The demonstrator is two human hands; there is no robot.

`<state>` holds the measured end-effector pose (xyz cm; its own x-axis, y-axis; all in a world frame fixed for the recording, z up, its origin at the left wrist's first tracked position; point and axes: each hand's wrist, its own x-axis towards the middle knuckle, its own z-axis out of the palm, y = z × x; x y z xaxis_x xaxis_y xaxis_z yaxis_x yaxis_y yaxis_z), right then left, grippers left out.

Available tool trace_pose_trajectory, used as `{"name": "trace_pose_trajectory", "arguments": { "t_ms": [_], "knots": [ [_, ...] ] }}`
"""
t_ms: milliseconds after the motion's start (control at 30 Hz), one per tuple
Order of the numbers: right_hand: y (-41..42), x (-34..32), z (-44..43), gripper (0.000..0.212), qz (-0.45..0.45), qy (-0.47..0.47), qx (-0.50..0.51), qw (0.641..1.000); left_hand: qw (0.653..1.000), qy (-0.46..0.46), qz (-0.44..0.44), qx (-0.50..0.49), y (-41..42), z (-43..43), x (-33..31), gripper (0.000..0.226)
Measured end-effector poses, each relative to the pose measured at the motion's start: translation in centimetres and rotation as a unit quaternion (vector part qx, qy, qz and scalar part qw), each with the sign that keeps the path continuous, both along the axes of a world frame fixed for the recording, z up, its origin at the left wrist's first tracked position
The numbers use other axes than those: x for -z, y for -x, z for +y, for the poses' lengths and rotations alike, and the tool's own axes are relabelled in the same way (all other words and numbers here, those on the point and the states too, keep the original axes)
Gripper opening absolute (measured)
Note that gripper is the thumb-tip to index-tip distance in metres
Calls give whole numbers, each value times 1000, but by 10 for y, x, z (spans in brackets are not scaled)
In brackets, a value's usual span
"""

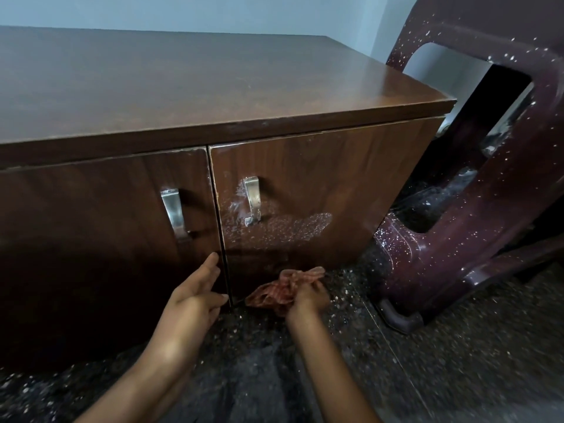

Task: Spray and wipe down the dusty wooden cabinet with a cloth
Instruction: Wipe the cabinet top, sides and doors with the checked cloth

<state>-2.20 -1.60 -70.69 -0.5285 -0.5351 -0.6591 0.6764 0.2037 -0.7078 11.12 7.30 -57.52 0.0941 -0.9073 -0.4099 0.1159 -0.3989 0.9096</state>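
A low brown wooden cabinet (189, 87) with two doors fills the view. Each door carries a metal handle (252, 200). A patch of spray droplets (287, 227) glistens on the right door below its handle. My right hand (308, 296) grips a crumpled reddish checked cloth (283, 288) against the bottom of the right door. My left hand (195, 291) rests with straight fingers on the lower edge of the left door, beside the gap between the doors. No spray bottle is in view.
A dark purple plastic chair (476, 184), speckled with white spots, lies tipped against the cabinet's right side. The floor (427, 361) is dark speckled stone. A pale blue wall (213, 10) stands behind the cabinet.
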Motion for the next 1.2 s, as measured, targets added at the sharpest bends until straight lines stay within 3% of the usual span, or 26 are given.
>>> {"name": "trace_pose_trajectory", "arguments": {
  "t_ms": [133,300,433,567,700,767,900,1067,1200],
  "knots": [
    [-33,-8,15,34,16,57,-59,996,1000,7,-1,3,-3,-1,-4,62],
    [-9,-7,0,37,103,73,-29,992,1000,-5,7,-13,-15,0,0,59],
    [-16,18,9,35,99,28,-92,990,999,-12,26,-45,-22,3,5,58],
    [-56,54,18,34,23,42,-210,976,998,-10,40,-52,-22,3,4,58],
    [-47,5,22,32,23,83,-152,985,997,-4,44,-56,-21,3,3,58],
    [-29,-8,14,29,66,98,-101,988,998,-3,43,-54,-23,3,4,57],
    [-25,-1,11,26,135,52,-85,986,998,-6,39,-47,-28,5,6,57],
    [-57,-6,26,29,106,59,-163,979,999,0,31,-43,-29,7,4,58],
    [-54,-42,23,40,34,129,-135,982,999,0,14,-44,-29,7,4,58]
  ]
}}
